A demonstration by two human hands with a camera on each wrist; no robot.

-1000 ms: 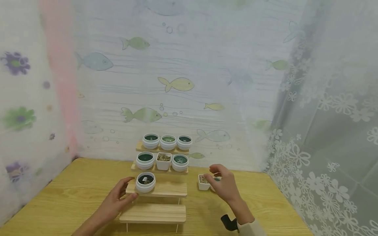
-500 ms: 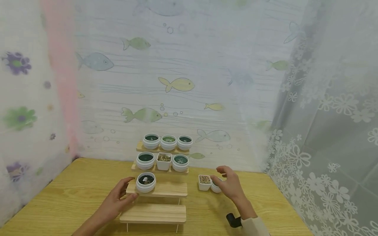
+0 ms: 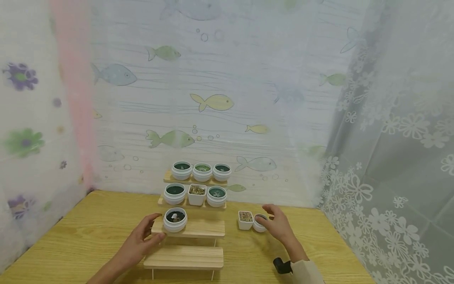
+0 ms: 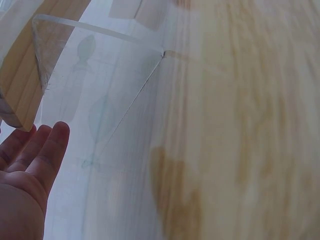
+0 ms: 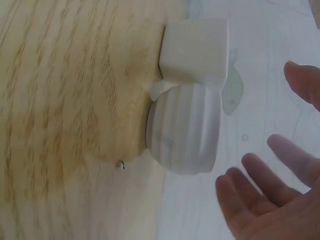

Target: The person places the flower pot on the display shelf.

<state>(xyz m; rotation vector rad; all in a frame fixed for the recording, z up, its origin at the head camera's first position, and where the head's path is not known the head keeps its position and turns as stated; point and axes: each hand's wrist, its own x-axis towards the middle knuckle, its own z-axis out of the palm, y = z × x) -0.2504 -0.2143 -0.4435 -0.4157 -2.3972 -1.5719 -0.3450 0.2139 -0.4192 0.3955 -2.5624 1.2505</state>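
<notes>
In the head view my left hand (image 3: 140, 242) holds the left end of a tiered wooden display stand (image 3: 203, 228), thumb at the front edge and index finger at the back corner. Beside it on that tier sits a round white pot (image 3: 175, 225) with a dark filling and a white figure. My right hand (image 3: 280, 225) hovers with parted fingers by another round white pot (image 3: 260, 227) on the table. The right wrist view shows a gap between the fingertips and that ribbed pot (image 5: 185, 127). A square white pot (image 3: 245, 225) of speckled granules stands against it.
The upper two tiers carry several pots, mostly round with green fillings (image 3: 202, 173), plus a square granule pot (image 3: 196, 197). The bottom board (image 3: 184, 257) is bare. All stands on a wood-grain table (image 3: 88, 236), with a fish-patterned curtain (image 3: 213, 79) behind.
My right hand has moved right, from above the square pot to the round one, uncovering both pots; its fingers have come slightly lower. My left hand stays on the stand.
</notes>
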